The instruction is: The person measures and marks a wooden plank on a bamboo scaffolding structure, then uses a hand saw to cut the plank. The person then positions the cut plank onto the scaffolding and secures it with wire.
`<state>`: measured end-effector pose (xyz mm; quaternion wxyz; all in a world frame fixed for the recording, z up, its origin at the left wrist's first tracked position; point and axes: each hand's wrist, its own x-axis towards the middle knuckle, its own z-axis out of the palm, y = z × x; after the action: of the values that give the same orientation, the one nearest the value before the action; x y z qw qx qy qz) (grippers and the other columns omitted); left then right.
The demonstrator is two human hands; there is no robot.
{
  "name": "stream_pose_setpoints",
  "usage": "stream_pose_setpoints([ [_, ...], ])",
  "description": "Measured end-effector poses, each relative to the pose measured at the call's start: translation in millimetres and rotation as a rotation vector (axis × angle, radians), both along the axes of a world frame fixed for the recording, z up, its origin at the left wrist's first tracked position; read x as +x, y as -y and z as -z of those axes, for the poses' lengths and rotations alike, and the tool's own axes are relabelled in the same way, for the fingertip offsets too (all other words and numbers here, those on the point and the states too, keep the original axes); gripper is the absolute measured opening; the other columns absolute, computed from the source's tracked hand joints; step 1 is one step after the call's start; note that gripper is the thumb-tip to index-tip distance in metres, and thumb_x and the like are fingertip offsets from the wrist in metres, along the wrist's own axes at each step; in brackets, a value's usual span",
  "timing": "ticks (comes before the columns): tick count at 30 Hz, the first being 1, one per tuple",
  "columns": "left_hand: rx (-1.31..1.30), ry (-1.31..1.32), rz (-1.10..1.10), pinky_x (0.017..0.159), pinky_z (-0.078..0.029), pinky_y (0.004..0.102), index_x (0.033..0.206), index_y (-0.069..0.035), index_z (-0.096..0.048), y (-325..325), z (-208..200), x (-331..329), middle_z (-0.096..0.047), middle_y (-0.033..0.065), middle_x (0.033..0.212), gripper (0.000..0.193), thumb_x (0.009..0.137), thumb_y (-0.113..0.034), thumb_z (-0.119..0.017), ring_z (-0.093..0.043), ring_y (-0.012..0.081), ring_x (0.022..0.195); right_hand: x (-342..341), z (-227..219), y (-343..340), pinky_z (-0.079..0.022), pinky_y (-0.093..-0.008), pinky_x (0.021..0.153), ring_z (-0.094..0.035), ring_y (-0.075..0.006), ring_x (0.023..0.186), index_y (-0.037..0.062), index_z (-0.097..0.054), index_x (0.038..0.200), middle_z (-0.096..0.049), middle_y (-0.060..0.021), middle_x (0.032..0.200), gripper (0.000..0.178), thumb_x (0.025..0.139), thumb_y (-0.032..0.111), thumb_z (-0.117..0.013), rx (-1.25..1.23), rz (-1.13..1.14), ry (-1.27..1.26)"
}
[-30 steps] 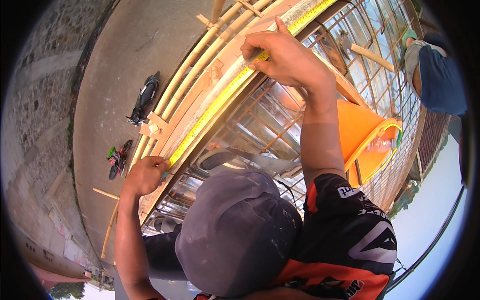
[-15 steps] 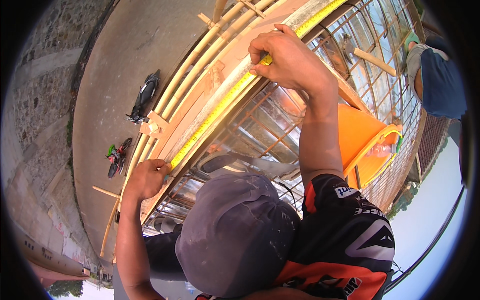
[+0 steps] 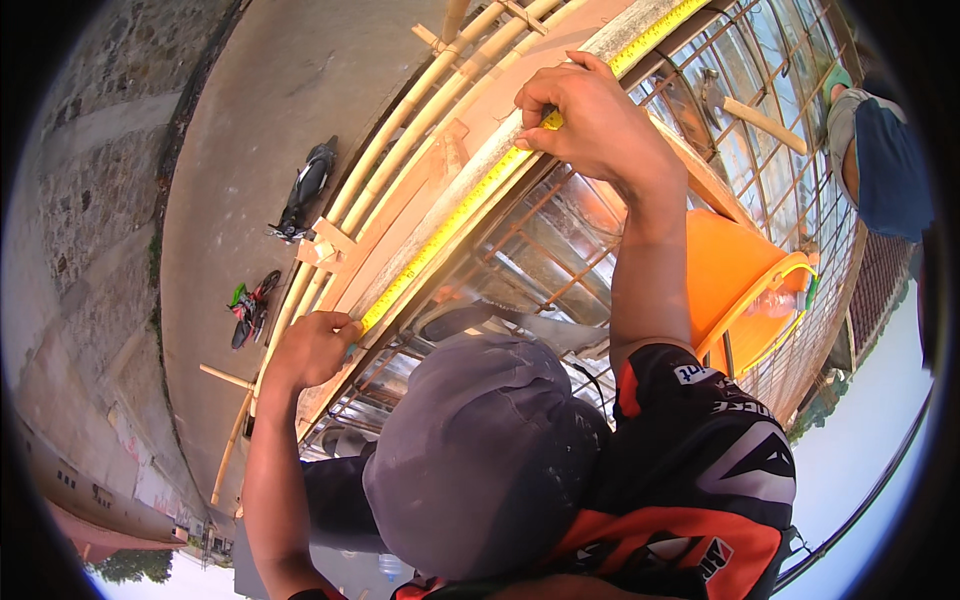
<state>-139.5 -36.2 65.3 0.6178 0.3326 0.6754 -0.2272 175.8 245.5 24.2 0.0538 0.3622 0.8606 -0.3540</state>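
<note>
A yellow tape measure's blade (image 3: 440, 240) runs stretched along the top edge of a long pale timber board (image 3: 500, 150). My left hand (image 3: 312, 350) pinches the near lower end of the blade against the board, and a small teal bit shows by its fingertips. Farther up and to the right, my right hand (image 3: 590, 115) holds the blade between thumb and bent fingers. Beyond that hand the tape carries on toward the upper edge of the view; its case is not visible. A grey cap (image 3: 485, 455) hides part of what lies below the board.
Right of the board lies a steel rebar grid (image 3: 560, 260) over shiny sheeting, with an orange bucket (image 3: 735, 285) on it. Another person's leg (image 3: 885, 170) is at the far right. Bamboo poles (image 3: 400, 140) run along the left; two motorcycles (image 3: 305, 190) stand on the road below.
The whole view has shifted slightly, so the scene sits a little farther right. Both hands keep their hold on the tape, at about the same places along the board.
</note>
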Motion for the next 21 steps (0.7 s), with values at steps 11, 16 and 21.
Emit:
stream_pose_setpoints([
  [11, 0.007, 0.011, -0.059, 0.077, -0.052, 0.0436, 0.101, 0.001, -0.076, 4, 2, 0, -0.069, 0.0175, 0.080, 0.041, 0.104, -0.038, -0.062, -0.065, 0.0254, 0.075, 0, 3, 1, -0.029, -0.0537, 0.131, -0.070, -0.0269, 0.100, 0.0069, -0.069, 0.089, -0.073, -0.0036, 0.097, 0.021, 0.087, 0.019, -0.086, 0.039, -0.027, 0.024],
  [16, -0.022, 0.000, -0.042, 0.079, -0.052, 0.0443, 0.102, 0.001, -0.076, -1, -1, 0, -0.070, 0.0190, 0.081, 0.041, 0.105, -0.038, -0.062, -0.067, 0.0275, 0.077, -4, -1, 8, -0.029, -0.0547, 0.132, -0.071, -0.0295, 0.100, 0.0084, -0.068, 0.084, -0.074, -0.0071, 0.092, 0.024, 0.084, 0.019, -0.090, 0.078, -0.012, -0.041],
  [21, 0.038, 0.015, -0.022, 0.084, -0.054, 0.0461, 0.107, 0.001, -0.078, 7, 3, -3, -0.075, 0.0221, 0.088, 0.041, 0.105, -0.038, -0.063, -0.071, 0.0313, 0.083, -10, -12, 7, -0.022, -0.0647, 0.133, -0.061, -0.0336, 0.134, 0.0117, -0.068, 0.099, -0.072, -0.0092, 0.123, 0.033, 0.083, 0.025, -0.093, 0.116, -0.004, 0.092],
])
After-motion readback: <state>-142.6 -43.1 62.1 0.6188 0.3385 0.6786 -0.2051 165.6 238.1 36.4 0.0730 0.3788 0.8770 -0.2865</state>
